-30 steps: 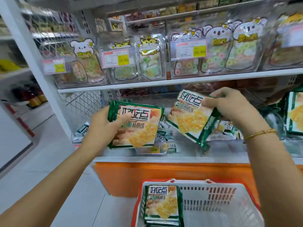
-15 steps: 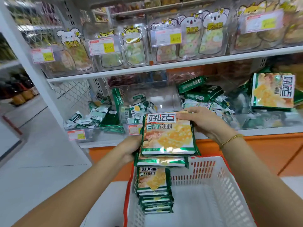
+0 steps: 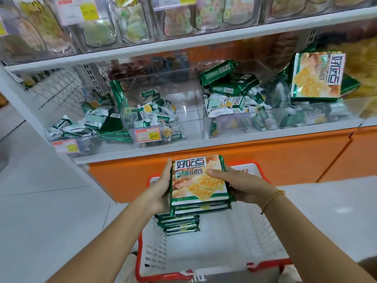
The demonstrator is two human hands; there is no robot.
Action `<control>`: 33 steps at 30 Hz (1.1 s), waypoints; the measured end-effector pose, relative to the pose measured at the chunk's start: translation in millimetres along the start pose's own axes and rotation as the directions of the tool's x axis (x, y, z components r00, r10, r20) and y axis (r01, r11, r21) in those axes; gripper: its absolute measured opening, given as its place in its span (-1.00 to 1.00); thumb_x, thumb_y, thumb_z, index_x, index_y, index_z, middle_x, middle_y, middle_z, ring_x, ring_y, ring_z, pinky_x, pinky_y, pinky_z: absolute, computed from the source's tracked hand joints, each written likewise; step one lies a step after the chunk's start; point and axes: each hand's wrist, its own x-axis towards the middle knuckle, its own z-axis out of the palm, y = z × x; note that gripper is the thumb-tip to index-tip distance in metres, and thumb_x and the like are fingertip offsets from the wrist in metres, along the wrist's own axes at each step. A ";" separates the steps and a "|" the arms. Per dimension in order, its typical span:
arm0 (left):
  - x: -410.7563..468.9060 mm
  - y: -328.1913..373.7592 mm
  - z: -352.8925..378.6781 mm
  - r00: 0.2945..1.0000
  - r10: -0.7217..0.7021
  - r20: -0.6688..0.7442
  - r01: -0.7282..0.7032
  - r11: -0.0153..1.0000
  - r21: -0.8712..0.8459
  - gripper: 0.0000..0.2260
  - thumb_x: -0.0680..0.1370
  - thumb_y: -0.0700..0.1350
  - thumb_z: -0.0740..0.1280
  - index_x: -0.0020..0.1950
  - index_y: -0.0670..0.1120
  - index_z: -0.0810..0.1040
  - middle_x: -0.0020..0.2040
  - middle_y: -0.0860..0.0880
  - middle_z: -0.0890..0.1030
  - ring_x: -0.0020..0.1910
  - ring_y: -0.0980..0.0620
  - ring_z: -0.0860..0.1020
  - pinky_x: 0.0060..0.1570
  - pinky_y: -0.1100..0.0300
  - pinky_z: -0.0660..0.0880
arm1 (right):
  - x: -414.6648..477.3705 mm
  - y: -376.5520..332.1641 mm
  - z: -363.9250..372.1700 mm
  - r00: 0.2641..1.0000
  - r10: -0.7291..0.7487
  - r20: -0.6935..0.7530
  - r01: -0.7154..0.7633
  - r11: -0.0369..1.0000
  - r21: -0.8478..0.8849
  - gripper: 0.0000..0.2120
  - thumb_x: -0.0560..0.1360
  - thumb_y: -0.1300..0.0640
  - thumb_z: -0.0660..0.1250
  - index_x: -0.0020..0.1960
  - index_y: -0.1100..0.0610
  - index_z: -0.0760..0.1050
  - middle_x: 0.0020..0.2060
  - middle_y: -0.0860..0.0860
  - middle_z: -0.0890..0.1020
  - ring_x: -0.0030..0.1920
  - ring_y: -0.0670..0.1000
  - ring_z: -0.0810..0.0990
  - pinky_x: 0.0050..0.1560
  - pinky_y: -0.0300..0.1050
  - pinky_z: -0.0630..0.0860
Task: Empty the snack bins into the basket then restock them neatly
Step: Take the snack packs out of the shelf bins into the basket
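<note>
Left hand (image 3: 161, 193) grips the left edge of a small held stack of green cookie packs (image 3: 200, 180), fingers curled round the side. Right hand (image 3: 242, 186) clamps the right edge, with the thumb on the top face and the fingers underneath; there is a gold bracelet (image 3: 272, 199) at the wrist. The held stack lies flat, label up, at lower centre of the frame, over the far-left part of the basket (image 3: 163, 277).

Directly under it is a basket pile (image 3: 179, 223) of the same packs, edges roughly squared and tight to the basket's left wall; whether the held stack touches it cannot be told. The basket floor to the right and near side of that pile is bare white — wide room there. Red rim all round.

Above the basket come the orange base panel (image 3: 265, 156) and then the white shelf edge (image 3: 204, 144). On that shelf the middle clear bin (image 3: 183, 103) holds loose small packets at its left, with its right half open. The right bin (image 3: 285, 117) is heaped, and one large pack (image 3: 318, 76) stands on edge at upper right. The left bin (image 3: 85, 127) has scattered packets. Open floor (image 3: 51, 211) at left.
</note>
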 end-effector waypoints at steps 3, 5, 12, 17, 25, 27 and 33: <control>-3.2 -20.7 3.3 0.994 -0.030 0.106 0.019 0.994 0.104 -0.66 0.44 0.05 0.38 0.07 -0.17 0.61 0.00 -0.18 0.68 -0.10 -0.09 0.68 -0.19 0.11 0.61 | 9.4 32.2 -4.3 0.998 0.056 0.012 -0.057 0.993 0.106 -0.18 0.18 -0.12 0.61 0.35 -0.05 0.34 0.10 0.08 0.66 0.12 0.14 0.63 0.22 0.17 0.50; -0.6 -35.5 -0.1 0.994 0.003 0.107 -0.017 0.991 0.131 -0.66 0.34 -0.09 0.45 0.06 -0.18 0.62 0.02 -0.16 0.68 -0.03 -0.08 0.67 -0.02 0.08 0.59 | 10.8 47.7 -2.4 0.998 0.061 -0.009 -0.059 0.986 0.153 -0.24 0.18 -0.03 0.62 0.31 0.05 0.43 0.07 0.10 0.67 0.09 0.15 0.64 0.23 0.19 0.49; 20.2 -53.5 -28.4 0.972 0.233 -0.018 -0.146 0.664 0.733 -0.53 0.53 0.23 0.21 0.32 -0.02 0.45 0.27 0.13 0.47 0.28 0.10 0.41 0.35 0.12 0.28 | 15.9 73.5 -29.3 0.989 0.146 -0.016 -0.137 0.954 0.266 -0.57 0.29 0.18 0.47 0.14 0.13 0.52 0.00 0.14 0.69 -0.02 0.15 0.68 -0.02 0.09 0.62; 54.4 -66.1 -63.6 0.910 0.407 0.074 -0.122 0.094 0.988 -0.52 0.60 0.01 0.24 0.50 -0.09 0.27 0.48 -0.05 0.27 0.46 -0.01 0.21 0.41 0.23 0.11 | 38.4 97.6 -74.8 0.935 0.354 -0.006 -0.352 0.932 0.084 -0.28 0.15 0.11 0.66 0.25 0.20 0.49 0.12 0.19 0.63 0.13 0.22 0.61 0.20 0.20 0.49; 80.1 -78.6 -65.7 0.824 0.557 0.102 -0.147 0.038 0.988 -0.55 0.54 -0.14 0.31 0.42 -0.11 0.35 0.40 -0.07 0.34 0.39 -0.04 0.29 0.36 0.19 0.27 | 92.2 123.7 -102.4 0.886 0.351 -0.303 -0.396 0.912 -0.104 -0.43 0.27 0.03 0.58 0.18 0.23 0.50 0.17 0.14 0.56 0.12 0.16 0.52 0.09 -0.02 0.49; 82.3 -77.7 -65.6 0.813 0.577 0.080 -0.150 0.075 0.986 -0.57 0.51 -0.18 0.32 0.37 -0.12 0.41 0.33 -0.07 0.38 0.32 -0.04 0.36 0.31 0.15 0.38 | 104.9 133.1 -101.1 0.884 0.342 -0.318 -0.378 0.924 -0.059 -0.46 0.32 0.05 0.55 0.19 0.26 0.48 0.17 0.12 0.54 0.17 0.15 0.48 0.13 -0.02 0.44; 87.4 -78.2 -63.1 0.806 0.587 0.074 -0.132 0.057 0.990 -0.57 0.51 -0.16 0.32 0.38 -0.08 0.39 0.36 -0.03 0.36 0.35 0.00 0.32 0.34 0.22 0.30 | 143.0 165.0 -89.2 0.885 0.401 -0.236 -0.371 0.914 0.163 -0.68 0.44 0.18 0.45 0.12 0.30 0.52 0.05 0.12 0.59 0.02 0.12 0.55 0.06 0.01 0.53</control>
